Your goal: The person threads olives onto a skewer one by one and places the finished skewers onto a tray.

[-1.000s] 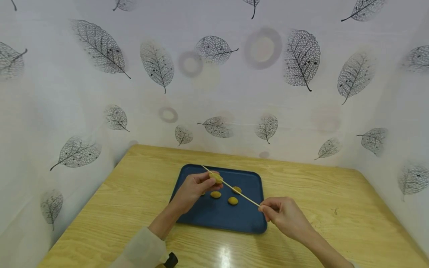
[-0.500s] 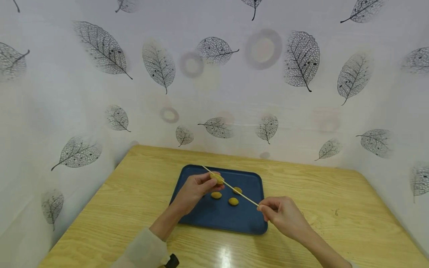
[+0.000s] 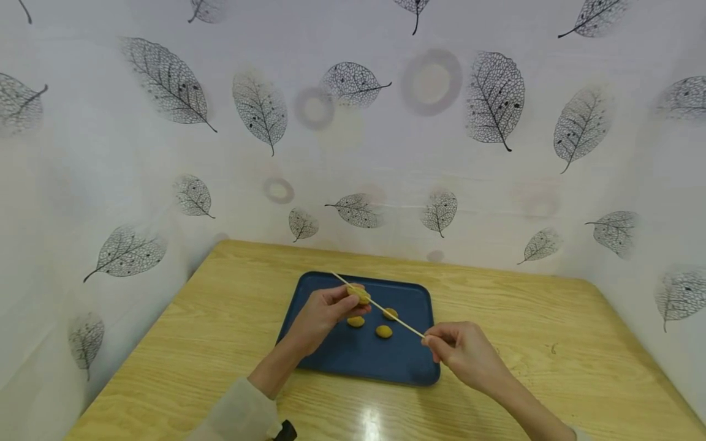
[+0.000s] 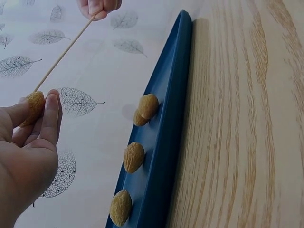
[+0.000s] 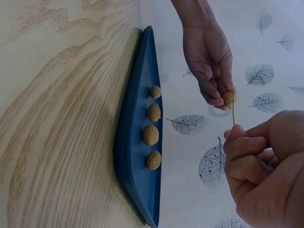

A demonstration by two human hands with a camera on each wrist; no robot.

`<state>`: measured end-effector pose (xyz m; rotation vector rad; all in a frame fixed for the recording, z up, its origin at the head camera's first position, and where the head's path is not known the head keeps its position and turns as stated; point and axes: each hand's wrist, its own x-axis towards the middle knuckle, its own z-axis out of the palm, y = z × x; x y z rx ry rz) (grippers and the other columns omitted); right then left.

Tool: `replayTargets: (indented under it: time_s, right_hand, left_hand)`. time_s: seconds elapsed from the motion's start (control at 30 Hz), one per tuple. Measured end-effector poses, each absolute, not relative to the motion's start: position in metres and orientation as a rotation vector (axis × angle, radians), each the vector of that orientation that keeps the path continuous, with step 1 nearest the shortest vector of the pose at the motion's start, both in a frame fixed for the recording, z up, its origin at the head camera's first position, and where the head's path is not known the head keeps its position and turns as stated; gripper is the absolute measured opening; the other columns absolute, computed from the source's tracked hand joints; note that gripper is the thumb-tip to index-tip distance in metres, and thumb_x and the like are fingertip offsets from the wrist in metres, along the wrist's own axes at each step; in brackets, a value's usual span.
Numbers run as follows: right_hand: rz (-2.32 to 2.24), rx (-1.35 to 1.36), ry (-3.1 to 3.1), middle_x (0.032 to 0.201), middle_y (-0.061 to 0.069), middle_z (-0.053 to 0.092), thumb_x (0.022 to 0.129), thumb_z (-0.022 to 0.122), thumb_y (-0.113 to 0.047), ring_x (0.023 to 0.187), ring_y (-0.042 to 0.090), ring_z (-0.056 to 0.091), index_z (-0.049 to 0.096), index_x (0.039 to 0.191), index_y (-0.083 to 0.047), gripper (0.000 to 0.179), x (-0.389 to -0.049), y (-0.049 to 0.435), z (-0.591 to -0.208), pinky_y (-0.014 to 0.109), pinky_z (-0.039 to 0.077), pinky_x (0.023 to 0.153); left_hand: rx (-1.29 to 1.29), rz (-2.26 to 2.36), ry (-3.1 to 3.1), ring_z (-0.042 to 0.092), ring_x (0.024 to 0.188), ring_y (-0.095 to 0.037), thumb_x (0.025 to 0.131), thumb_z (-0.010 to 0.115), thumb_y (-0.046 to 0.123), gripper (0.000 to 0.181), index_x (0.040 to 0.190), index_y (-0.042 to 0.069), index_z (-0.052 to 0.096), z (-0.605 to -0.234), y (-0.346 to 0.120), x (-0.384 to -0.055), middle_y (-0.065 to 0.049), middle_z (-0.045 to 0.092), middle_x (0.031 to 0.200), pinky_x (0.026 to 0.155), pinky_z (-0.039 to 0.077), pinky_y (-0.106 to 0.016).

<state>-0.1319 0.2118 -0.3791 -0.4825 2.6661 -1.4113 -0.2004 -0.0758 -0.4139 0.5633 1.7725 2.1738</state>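
Observation:
My left hand (image 3: 325, 315) pinches a wrinkled yellow-brown oval fruit (image 3: 360, 296) between thumb and fingers, above the tray. A thin wooden skewer (image 3: 398, 319) runs slantwise from that fruit to my right hand (image 3: 466, 355), whose thumb and fingertips grip its near end. Beyond the fruit, the skewer's far end shows at the upper left in the head view. In the left wrist view the skewer (image 4: 64, 54) meets the end of the held fruit (image 4: 36, 107). Several similar fruits (image 3: 383, 331) lie on the dark blue tray (image 3: 369, 361); my left hand hides part of them in the head view.
The tray rests on a light wood-grain table (image 3: 220, 306), with its raised rim (image 5: 127, 156) facing me in the right wrist view. White sheeting (image 3: 375, 147) printed with leaves stands behind and at both sides of the table.
Both hands stay in nearly the same pose. My left hand with the fruit has shifted slightly right, and my right hand slightly left, so they are a little closer together.

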Motion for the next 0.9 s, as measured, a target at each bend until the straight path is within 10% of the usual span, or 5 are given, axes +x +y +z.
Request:
replayTargets:
  time_s: [0.9]
  right_hand:
    - [-1.397,-0.484,2.665,0.066,0.010,0.062,0.101,0.065,-0.007,0.045,0.004,0.032,0.074,0.087,-0.006,0.018,-0.1331,0.2059,-0.3763,0.019,0.027,0.041]
  left_hand:
    - [0.556,2.159,1.772,0.072,0.105,-0.012,0.108,0.057,0.013,0.042,0.144,-0.008,0.054,-0.4148,-0.0736,-0.1979,-0.017,0.068,0.126,0.104,0.051,-0.046]
